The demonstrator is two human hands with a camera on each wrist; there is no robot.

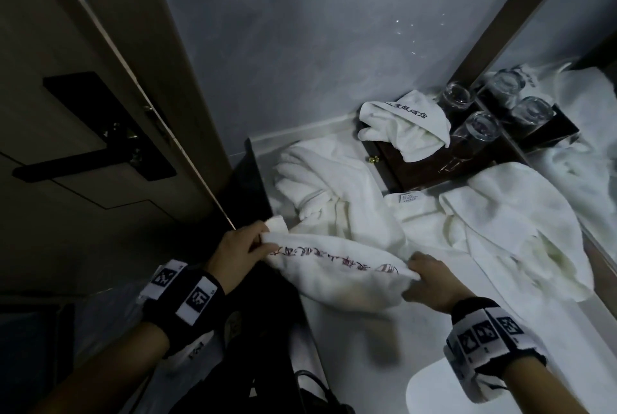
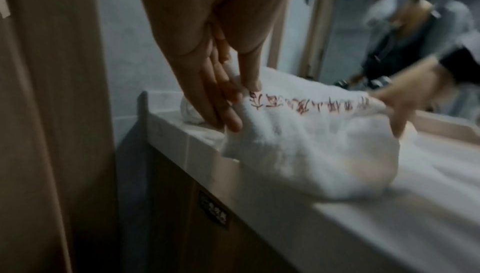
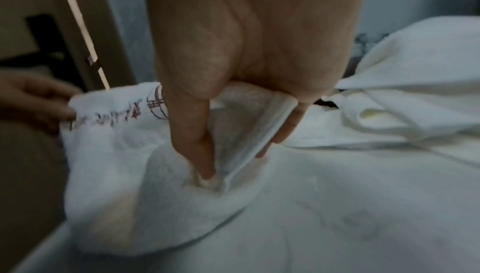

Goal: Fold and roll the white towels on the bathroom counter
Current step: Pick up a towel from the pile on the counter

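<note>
A small white towel point(image 1: 337, 271) with red embroidered lettering is stretched between both hands over the counter's front left corner. My left hand point(image 1: 238, 251) pinches its left end between thumb and fingers point(image 2: 221, 101). My right hand point(image 1: 425, 281) pinches the right end, thumb point(image 3: 193, 133) on top and fingers under the folded hem. The towel point(image 2: 306, 150) sags onto the white counter point(image 1: 360, 353). Behind it lie larger crumpled white towels point(image 1: 337, 186) and another point(image 1: 507, 223) toward the mirror.
A dark wooden tray point(image 1: 417, 163) at the back holds a small lettered towel point(image 1: 405, 123) and upturned glasses point(image 1: 477, 128). A mirror point(image 1: 567, 86) runs along the right. A door with a black handle point(image 1: 93, 146) stands left. A basin's rim point(image 1: 430, 390) shows at the bottom.
</note>
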